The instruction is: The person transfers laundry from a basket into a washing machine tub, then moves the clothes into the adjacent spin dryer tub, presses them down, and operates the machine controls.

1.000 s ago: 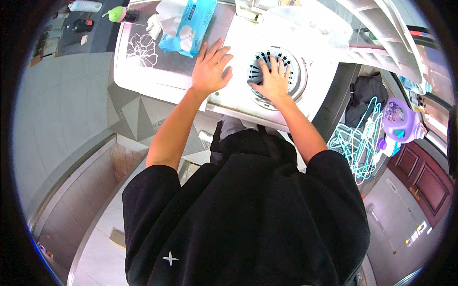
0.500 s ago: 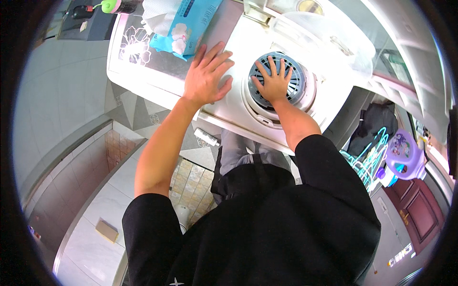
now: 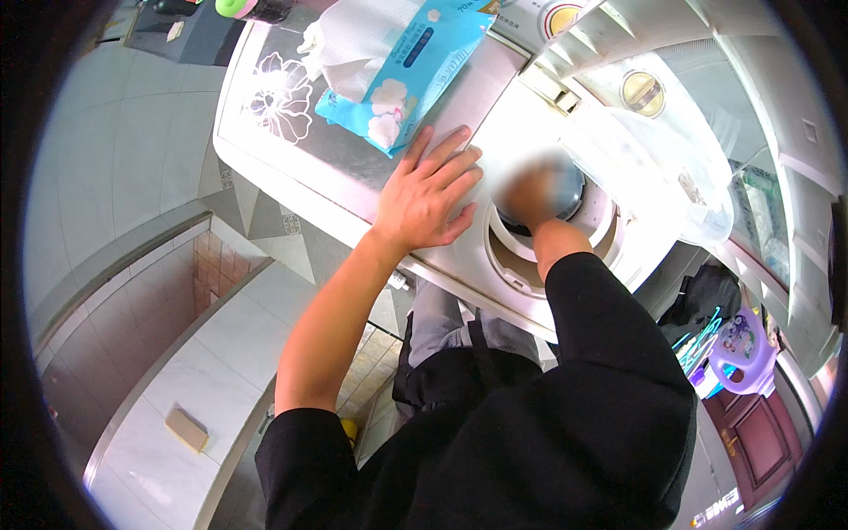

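Sitting within a white ring (image 3: 603, 208) right of the frame's centre, the grey disc (image 3: 570, 184) is partly covered by the blurred right hand (image 3: 532, 192), whose grip cannot be told. The left hand (image 3: 430, 199), fingers apart, is laid on the washer (image 3: 309, 200), perhaps for bracing.

Tiled wall (image 3: 124, 150), dark red door (image 3: 765, 440)
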`<state>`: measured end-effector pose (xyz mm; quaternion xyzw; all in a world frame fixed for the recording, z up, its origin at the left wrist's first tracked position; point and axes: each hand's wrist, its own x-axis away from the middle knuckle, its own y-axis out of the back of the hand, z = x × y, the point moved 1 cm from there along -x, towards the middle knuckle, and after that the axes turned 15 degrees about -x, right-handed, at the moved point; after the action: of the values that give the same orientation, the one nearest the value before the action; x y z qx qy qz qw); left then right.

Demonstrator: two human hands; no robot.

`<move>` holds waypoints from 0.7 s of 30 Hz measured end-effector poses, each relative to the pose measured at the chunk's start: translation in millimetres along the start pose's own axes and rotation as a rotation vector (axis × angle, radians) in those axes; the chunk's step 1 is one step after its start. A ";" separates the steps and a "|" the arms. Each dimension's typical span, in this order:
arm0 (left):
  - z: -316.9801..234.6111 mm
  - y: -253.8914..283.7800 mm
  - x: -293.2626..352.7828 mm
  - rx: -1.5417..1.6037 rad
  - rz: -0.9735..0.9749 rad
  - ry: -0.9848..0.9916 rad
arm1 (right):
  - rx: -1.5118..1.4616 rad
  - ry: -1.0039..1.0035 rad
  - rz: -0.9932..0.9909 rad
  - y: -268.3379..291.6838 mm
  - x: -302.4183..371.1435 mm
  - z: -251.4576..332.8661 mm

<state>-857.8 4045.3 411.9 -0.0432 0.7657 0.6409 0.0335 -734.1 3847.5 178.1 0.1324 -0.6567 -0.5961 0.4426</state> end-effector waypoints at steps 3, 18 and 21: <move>1.1 -3.0 4.1 0.012 -0.016 0.001 | 0.031 0.030 0.117 13.4 4.0 3.7; -1.3 -6.1 4.4 -0.081 -0.170 -0.063 | -1.548 -0.370 0.128 53.0 47.0 -18.0; -7.2 -5.5 -3.6 -0.098 -0.158 -0.090 | -0.773 -0.239 -0.194 32.0 43.5 -23.6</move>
<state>-853.6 4037.4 408.2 -0.0760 0.7253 0.6743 0.1162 -730.2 3809.5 222.9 -0.0524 -0.4157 -0.8490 0.3220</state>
